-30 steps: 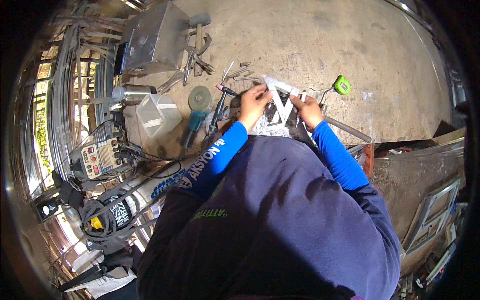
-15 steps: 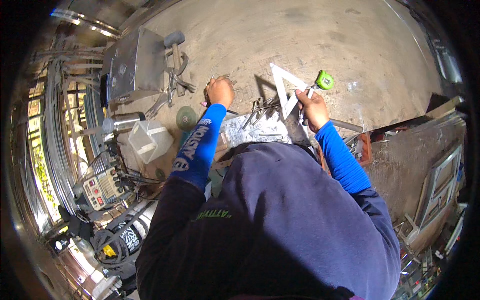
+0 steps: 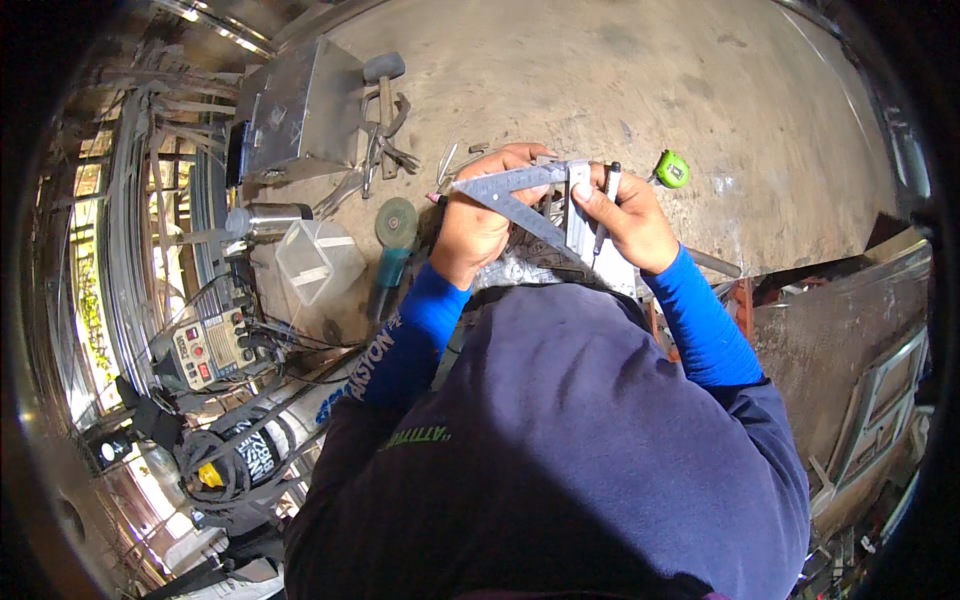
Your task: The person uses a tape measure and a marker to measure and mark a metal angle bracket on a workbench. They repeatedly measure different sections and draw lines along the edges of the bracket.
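A metal triangle square (image 3: 520, 185) is held up in front of my body, with its thick edge on the right. My right hand (image 3: 635, 215) grips this edge with the thumb on its face. A black-and-white marker pen (image 3: 608, 205) is also held upright in my right hand, among its fingers. My left hand (image 3: 473, 235) is closed behind the square, against its left part. Whatever lies in the left fingers is hidden by the square. Bent metal rods and a light sheet (image 3: 525, 272) show partly below the hands.
A green tape measure (image 3: 673, 170) lies right of my right hand. On the left are an angle grinder (image 3: 396, 235), a clear plastic container (image 3: 318, 262), a steel flask (image 3: 268, 219), pliers (image 3: 385, 150), a mallet (image 3: 384, 70) and a metal box (image 3: 305, 105). Farther left stands a welding machine (image 3: 213, 345).
My left hand has come from the small metal pieces on the table to the square. The square has turned and moved left in my right hand; the marker pen now shows plainly.
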A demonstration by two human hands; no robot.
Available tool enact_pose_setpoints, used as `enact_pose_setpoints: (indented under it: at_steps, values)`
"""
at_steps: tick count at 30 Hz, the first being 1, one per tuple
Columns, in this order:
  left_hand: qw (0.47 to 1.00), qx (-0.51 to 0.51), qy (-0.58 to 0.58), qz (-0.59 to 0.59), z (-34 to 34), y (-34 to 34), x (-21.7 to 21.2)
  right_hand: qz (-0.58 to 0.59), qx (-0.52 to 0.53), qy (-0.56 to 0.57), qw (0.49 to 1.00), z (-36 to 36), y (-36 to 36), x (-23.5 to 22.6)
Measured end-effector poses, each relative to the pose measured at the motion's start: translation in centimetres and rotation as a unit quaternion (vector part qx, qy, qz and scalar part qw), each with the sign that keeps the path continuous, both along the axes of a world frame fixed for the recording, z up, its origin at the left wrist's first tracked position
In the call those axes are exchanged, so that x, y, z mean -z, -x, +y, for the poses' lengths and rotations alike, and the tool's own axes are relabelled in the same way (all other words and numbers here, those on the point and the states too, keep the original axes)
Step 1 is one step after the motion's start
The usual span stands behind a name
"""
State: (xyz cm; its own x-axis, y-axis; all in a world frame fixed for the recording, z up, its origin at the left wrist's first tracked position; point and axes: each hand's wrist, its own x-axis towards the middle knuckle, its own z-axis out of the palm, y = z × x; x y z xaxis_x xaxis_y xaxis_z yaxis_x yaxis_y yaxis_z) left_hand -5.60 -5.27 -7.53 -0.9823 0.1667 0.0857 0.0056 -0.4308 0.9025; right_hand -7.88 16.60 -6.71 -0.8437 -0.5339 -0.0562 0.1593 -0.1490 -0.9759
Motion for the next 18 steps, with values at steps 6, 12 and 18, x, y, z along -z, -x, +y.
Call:
enact_pose_setpoints:
  at_steps: [6, 12, 18]
  values:
    - [0.995, -0.029, 0.088, 0.046, -0.6, -1.9, -2.4, -0.022, 0.006, 0.021, 1.0, -0.2, -1.0, -2.8]
    - [0.999, 0.022, -0.038, -0.018, 1.2, -3.9, -6.7, 0.024, 0.114, 0.095, 0.989, -1.3, -2.7, -3.6]
    - [0.998, 0.046, -0.045, -0.009, 1.8, -5.2, -9.5, -0.01, 0.112, 0.103, 0.988, -0.8, -3.0, -4.6]
